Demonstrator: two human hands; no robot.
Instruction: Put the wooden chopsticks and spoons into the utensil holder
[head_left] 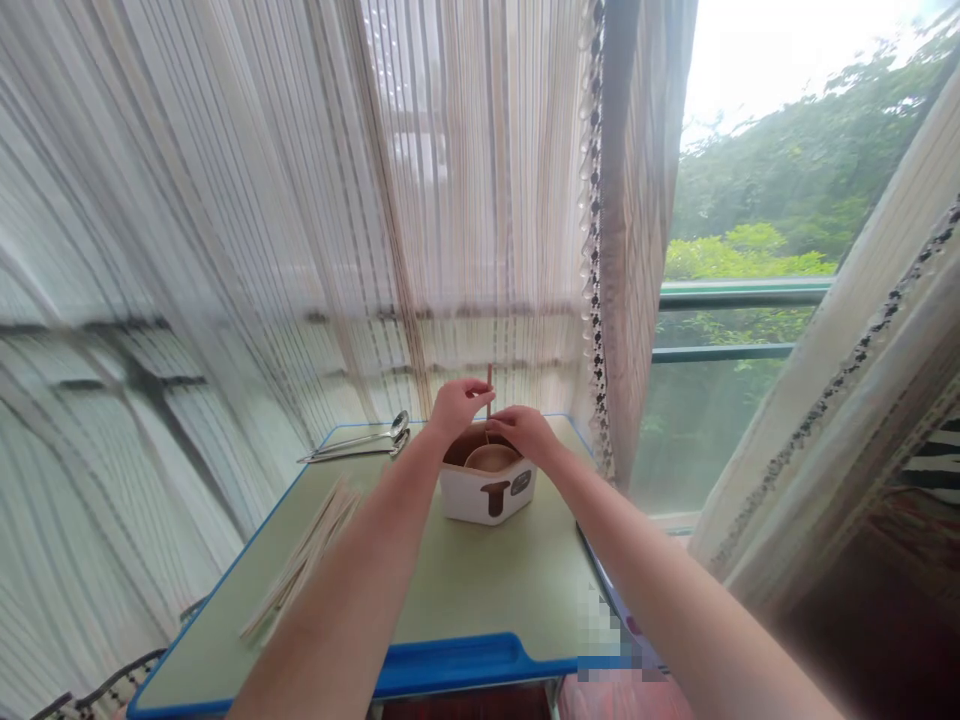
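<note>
Left hand above box, fingers pinching thin brown stick, which stands upright over box's far part. Right hand just below, over box's right side, fingers bent near stick's lower part; cannot tell if they grip it. White box, brown inside, on green counter with blue edge; rounded brown piece in it. Pale sticks lie loosely bunched left of box, metal utensils beyond them near counter's far edge.

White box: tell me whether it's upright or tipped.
Upright: the white box stands on the pale green table, its open top facing up.
</note>
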